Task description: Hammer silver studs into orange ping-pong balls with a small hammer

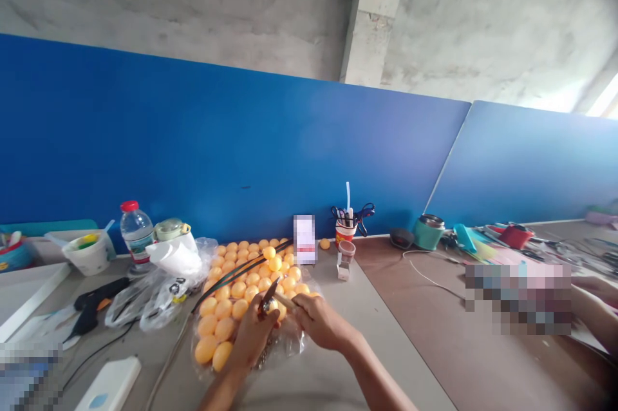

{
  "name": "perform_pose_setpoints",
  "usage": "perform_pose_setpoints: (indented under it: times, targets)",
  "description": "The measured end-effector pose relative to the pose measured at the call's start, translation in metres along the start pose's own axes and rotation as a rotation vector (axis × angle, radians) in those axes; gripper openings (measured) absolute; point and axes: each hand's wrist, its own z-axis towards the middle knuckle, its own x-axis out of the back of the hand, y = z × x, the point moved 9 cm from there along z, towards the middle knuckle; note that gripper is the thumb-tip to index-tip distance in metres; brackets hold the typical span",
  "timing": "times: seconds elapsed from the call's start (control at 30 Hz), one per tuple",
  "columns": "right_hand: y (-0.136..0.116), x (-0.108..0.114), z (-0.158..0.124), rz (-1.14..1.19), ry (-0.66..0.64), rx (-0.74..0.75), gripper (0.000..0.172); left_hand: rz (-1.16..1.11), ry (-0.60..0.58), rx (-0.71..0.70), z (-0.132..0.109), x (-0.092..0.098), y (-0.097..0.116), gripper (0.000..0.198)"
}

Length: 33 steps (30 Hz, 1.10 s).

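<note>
Many orange balls (223, 328) lie in rows in a clear plastic bag on the grey table. Over their near right part, my left hand (255, 334) is closed on a dark-bladed tool (268, 295), perhaps scissors or a knife. My right hand (321, 319) is closed just to the right, its fingers round a thin tan stick-like thing (284, 299) that points toward the left hand. The two hands almost meet. A dark strap (232, 276) crosses the balls behind them. The tips of both hands' fingers are partly hidden.
To the left are a bottle (136, 237), a plastic bag (159, 298), a black glue gun (94, 308) and a white box (110, 385). Behind stand a phone-like screen (304, 240) and a pen cup (346, 230). A teal jar (429, 232) and another person's arm (596, 311) are at right.
</note>
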Motion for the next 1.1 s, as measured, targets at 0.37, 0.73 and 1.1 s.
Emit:
perform_pose_setpoints:
  times: [0.37, 0.73, 1.1]
  targets:
    - [-0.008, 0.003, -0.002, -0.012, 0.009, -0.004, 0.024, -0.006, -0.005, -0.021, -0.001, 0.002, 0.004, 0.049]
    - [-0.008, 0.001, -0.002, -0.008, -0.007, -0.037, 0.023, 0.040, 0.003, -0.011, -0.001, 0.003, 0.004, 0.046]
    - [-0.008, -0.001, -0.003, 0.021, 0.004, -0.018, 0.023, 0.021, -0.006, 0.003, 0.002, 0.003, -0.004, 0.046]
